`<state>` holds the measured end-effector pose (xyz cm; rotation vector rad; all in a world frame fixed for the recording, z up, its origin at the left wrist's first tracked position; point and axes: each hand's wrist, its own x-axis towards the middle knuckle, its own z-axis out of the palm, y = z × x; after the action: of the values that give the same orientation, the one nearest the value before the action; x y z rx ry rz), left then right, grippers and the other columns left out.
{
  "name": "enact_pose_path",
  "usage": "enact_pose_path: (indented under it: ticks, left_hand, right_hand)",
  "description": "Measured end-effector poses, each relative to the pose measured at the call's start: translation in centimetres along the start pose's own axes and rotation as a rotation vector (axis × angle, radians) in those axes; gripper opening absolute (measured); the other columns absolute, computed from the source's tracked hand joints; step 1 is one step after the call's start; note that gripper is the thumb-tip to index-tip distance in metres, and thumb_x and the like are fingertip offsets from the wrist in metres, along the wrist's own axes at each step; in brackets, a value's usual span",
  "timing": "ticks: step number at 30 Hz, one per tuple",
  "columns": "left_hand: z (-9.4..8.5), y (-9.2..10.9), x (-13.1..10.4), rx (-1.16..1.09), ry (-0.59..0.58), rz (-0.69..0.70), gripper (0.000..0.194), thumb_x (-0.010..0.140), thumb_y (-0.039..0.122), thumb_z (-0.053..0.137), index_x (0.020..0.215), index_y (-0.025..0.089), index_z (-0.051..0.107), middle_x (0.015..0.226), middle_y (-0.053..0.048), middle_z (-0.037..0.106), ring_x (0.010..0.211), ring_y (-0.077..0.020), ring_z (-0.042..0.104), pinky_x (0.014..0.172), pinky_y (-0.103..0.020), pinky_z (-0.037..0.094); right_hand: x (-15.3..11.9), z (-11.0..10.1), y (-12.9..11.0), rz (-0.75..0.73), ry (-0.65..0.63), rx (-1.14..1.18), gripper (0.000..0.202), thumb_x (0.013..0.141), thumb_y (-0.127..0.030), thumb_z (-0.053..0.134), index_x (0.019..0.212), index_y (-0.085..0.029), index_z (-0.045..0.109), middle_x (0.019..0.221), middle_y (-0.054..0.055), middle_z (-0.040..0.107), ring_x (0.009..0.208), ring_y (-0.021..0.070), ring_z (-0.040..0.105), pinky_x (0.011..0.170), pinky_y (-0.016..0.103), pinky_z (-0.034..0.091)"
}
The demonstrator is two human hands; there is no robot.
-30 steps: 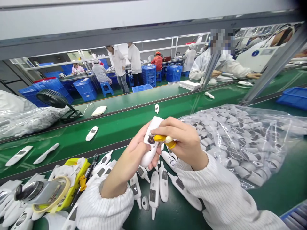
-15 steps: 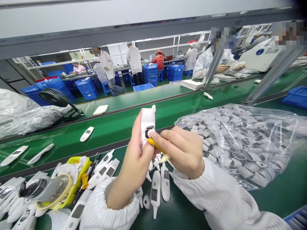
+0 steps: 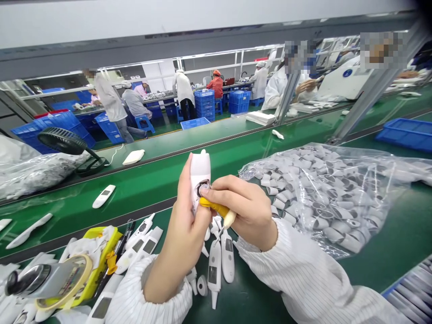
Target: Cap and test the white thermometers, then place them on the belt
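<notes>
Head view. Device (image 3: 200,167), white, at mid-frame, tilted slightly, broad end up; small dark opening on its face. Left hand (image 3: 187,227) wrapped around it from the left: fingers closed along its side, thumb across the lower front. Right hand (image 3: 248,209) comes in from the right; thumb and forefinger pinched on a clear disc (image 3: 204,190), which sits at the opening; whether seated or only touching, cannot tell. Same hand also grips a yellow tool (image 3: 216,207) with a cream end, held below the forefinger; remaining fingers curled.

Lower centre: more white devices (image 3: 220,265) on the dark green table (image 3: 249,294), beside a small oval part (image 3: 202,285). Lower left: yellow tray (image 3: 97,272), a tape roll (image 3: 88,276) overlapping it, further devices around. Right of frame: clear bag (image 3: 391,173) of white sleeve-like pieces (image 3: 315,180), lying on the table.

Across the middle: green belt (image 3: 162,180), carrying spaced devices toward the left. Upper left: black fan (image 3: 60,140). Right edge: blue crate (image 3: 407,135). Upper right: co-worker in white, one hand (image 3: 305,86) raised; detail too small to read.
</notes>
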<state>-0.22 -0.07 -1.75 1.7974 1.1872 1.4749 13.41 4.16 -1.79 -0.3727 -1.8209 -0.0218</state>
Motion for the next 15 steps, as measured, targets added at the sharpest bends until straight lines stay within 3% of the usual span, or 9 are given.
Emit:
enact_pose_path:
  ticks: [5,9,12,15]
  left_hand:
    - [0.1,0.3,0.0,-0.044,0.051,-0.04,0.068,0.093,0.015,0.049,0.154,0.035,0.028,0.159,0.003,0.037,0.14,-0.0195,0.043,0.106,-0.025,0.047]
    - [0.1,0.1,0.0,0.011,0.073,-0.007,0.068,0.093,0.015,0.048,0.155,0.036,0.027,0.161,0.004,0.032,0.145,-0.0206,0.037,0.109,-0.026,0.045]
    - [0.3,-0.1,-0.1,0.011,0.015,0.023,0.067,0.095,0.016,0.046,0.155,0.038,0.024,0.159,0.001,0.035,0.138,-0.0214,0.046,0.106,-0.029,0.048]
    - [0.7,-0.4,-0.3,-0.009,-0.027,0.003,0.069,0.097,0.017,0.043,0.155,0.043,0.017,0.151,-0.001,0.046,0.118,-0.0201,0.062,0.095,-0.031,0.055]
  right_hand:
    - [-0.2,0.3,-0.1,0.133,0.03,0.183,0.01,0.086,-0.006,0.069,0.088,-0.016,0.068,0.086,0.004,0.065,0.077,0.011,0.064,0.065,0.021,0.054]
    - [-0.1,0.9,-0.1,0.233,0.083,0.323,0.013,0.083,-0.006,0.071,0.085,-0.019,0.068,0.085,0.001,0.061,0.075,0.0097,0.062,0.063,0.02,0.054]
    - [0.3,0.9,0.0,0.506,0.114,0.557,0.025,0.072,-0.015,0.083,0.085,-0.02,0.062,0.082,-0.003,0.052,0.063,0.007,0.055,0.05,0.017,0.051]
    - [0.8,0.5,0.3,0.85,0.029,0.851,0.044,0.062,-0.028,0.09,0.09,-0.021,0.056,0.074,-0.007,0.048,0.05,0.0059,0.049,0.038,0.017,0.047]
